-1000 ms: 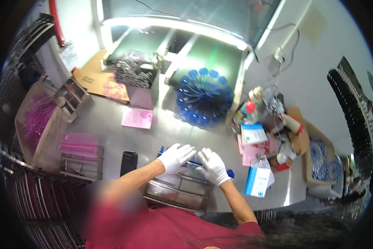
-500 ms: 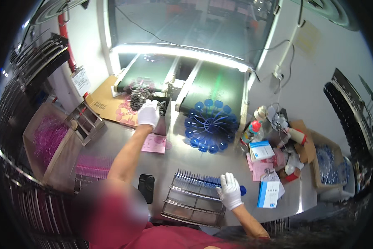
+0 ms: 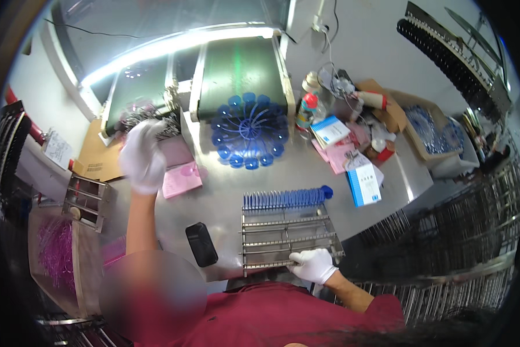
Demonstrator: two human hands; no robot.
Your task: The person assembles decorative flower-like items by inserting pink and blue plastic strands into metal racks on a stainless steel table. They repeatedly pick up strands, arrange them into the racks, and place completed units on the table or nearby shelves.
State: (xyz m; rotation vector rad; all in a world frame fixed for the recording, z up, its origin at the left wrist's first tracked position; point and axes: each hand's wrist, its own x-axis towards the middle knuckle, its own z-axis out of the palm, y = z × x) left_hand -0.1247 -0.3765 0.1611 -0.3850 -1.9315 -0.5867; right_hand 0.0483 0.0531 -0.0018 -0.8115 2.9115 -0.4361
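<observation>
1. steel table first, the biggest thing here: it fills the middle, with the two green conveyor belts feeding in from twelve o'clock.
2. metal rack sits at six o'clock, right in front of me. one row of blue pieces stands along its far edge; the rows nearer me are bare rails.
3. blue fan-shaped cluster lies at twelve o'clock from the rack, at the mouth of the right belt, untouched.
4. my left hand is up at ten o'clock now. a second ago both hands were together over the rack; half a second ago this one was already out by the left belt, and it is still out there. it is blurred with motion, so i cannot tell whether the fingers are apart or closed on anything. it hovers over the pink sheet, near the dark tangle of parts at the belt's end.
5. my right hand has come down to the rack's near edge, five o'clock corner, fingers curled together and pressing on the frame, steadying it.
6. my read: the left hand has gone for more parts, the right keeps the rack steady.
7. black phone-like slab lies at nine o'clock from the rack.
8. small blue-and-white box sits at two o'clock.
</observation>
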